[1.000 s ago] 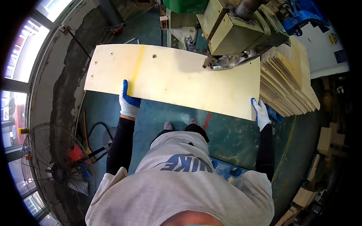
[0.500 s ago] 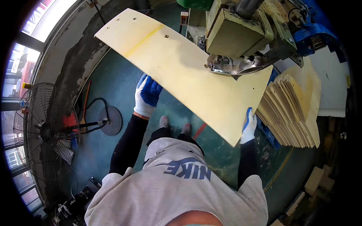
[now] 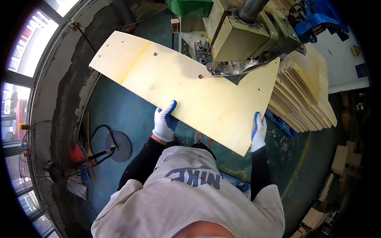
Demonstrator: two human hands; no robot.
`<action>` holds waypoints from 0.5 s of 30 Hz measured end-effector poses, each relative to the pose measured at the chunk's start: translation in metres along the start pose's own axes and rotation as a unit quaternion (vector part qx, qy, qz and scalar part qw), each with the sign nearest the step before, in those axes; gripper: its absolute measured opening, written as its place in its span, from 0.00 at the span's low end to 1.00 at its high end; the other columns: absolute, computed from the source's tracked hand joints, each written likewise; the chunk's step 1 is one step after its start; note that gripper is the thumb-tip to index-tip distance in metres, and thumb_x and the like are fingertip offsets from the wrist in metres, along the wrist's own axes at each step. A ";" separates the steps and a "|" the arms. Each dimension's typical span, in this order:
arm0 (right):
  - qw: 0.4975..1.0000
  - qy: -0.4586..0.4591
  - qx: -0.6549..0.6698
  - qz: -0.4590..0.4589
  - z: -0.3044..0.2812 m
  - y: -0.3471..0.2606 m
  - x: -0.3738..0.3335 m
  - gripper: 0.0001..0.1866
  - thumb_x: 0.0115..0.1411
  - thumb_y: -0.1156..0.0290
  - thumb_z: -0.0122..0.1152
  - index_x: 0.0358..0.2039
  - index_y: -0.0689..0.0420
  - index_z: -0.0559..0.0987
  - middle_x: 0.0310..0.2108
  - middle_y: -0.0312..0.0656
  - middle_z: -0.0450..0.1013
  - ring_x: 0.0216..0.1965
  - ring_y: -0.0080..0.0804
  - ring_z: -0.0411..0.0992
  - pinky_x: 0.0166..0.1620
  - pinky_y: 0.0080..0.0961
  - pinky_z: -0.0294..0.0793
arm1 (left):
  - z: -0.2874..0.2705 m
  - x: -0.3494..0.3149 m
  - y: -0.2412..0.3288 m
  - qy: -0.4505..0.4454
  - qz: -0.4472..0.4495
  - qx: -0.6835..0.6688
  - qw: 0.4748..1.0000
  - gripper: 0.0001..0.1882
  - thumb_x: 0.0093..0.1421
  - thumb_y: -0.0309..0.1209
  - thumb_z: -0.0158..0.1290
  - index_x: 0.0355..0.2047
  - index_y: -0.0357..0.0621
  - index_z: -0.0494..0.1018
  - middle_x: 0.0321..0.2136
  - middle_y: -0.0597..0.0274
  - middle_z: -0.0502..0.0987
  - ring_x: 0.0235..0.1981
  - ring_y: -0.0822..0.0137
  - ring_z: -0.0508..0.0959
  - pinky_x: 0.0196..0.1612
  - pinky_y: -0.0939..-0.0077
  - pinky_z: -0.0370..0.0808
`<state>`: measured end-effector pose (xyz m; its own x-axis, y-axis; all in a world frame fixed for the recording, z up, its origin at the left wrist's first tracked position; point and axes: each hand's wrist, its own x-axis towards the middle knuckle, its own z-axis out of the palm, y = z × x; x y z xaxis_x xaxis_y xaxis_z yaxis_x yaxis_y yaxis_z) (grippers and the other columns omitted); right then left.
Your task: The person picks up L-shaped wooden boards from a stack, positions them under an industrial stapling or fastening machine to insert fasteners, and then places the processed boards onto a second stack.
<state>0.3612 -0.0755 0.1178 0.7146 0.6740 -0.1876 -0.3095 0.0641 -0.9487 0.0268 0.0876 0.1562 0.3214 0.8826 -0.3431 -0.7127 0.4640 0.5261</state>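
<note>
A long pale plywood panel (image 3: pixel 174 87) lies slantwise before me, its far edge partly under the head of a beige-green press machine (image 3: pixel 244 37). Small metal inserts dot its surface, and a faint yellow band crosses the left end. My left hand (image 3: pixel 166 121), in a white and blue glove, grips the near edge with the thumb on top; the fingers beneath are hidden. At the panel's right end, my gloved right hand (image 3: pixel 258 131) holds the side edge, its thumb up. A curved metal feed track (image 3: pixel 238 68) on the machine sits right above the panel.
A stack of plywood panels (image 3: pixel 303 95) stands at the right. To the left are a wire floor fan (image 3: pixel 55 170) and its round base (image 3: pixel 118 146). A green bin (image 3: pixel 190 7) is at the back, and wood offcuts (image 3: pixel 340 158) lie at the far right.
My left hand has moved right along the near edge, and its thumb now rests on top. The panel has shifted slightly relative to the machine head, exposing an insert. My right hand keeps its hold.
</note>
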 end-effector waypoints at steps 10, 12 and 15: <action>0.998 0.069 0.007 0.001 0.125 0.075 -0.070 0.22 0.71 0.64 0.58 0.56 0.68 0.71 0.53 0.43 0.73 0.52 0.27 0.71 0.57 0.25 0.70 | -0.085 0.026 0.124 -0.011 0.050 0.117 0.992 0.13 0.67 0.24 0.54 0.52 0.39 0.72 0.46 0.59 0.79 0.47 0.62 0.81 0.50 0.64 0.80; 0.994 0.089 0.061 -0.006 0.141 0.071 -0.082 0.21 0.71 0.63 0.59 0.54 0.68 0.72 0.52 0.43 0.73 0.50 0.26 0.71 0.55 0.24 0.70 | -0.104 0.022 0.128 0.001 0.043 0.101 0.994 0.15 0.67 0.24 0.53 0.54 0.40 0.71 0.47 0.59 0.78 0.48 0.61 0.80 0.51 0.63 0.80; 0.998 0.062 0.008 -0.015 0.151 0.066 -0.080 0.21 0.71 0.63 0.59 0.54 0.68 0.72 0.51 0.43 0.73 0.49 0.25 0.72 0.55 0.24 0.70 | -0.099 0.025 0.136 -0.002 0.044 0.088 0.995 0.15 0.69 0.27 0.52 0.55 0.41 0.71 0.48 0.58 0.78 0.49 0.59 0.80 0.53 0.61 0.79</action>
<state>0.1891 -0.0146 0.1088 0.7952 0.5759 -0.1899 -0.2956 0.0948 -0.9506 -0.1245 0.1652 0.1421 0.2645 0.9208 -0.2866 -0.6179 0.3900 0.6827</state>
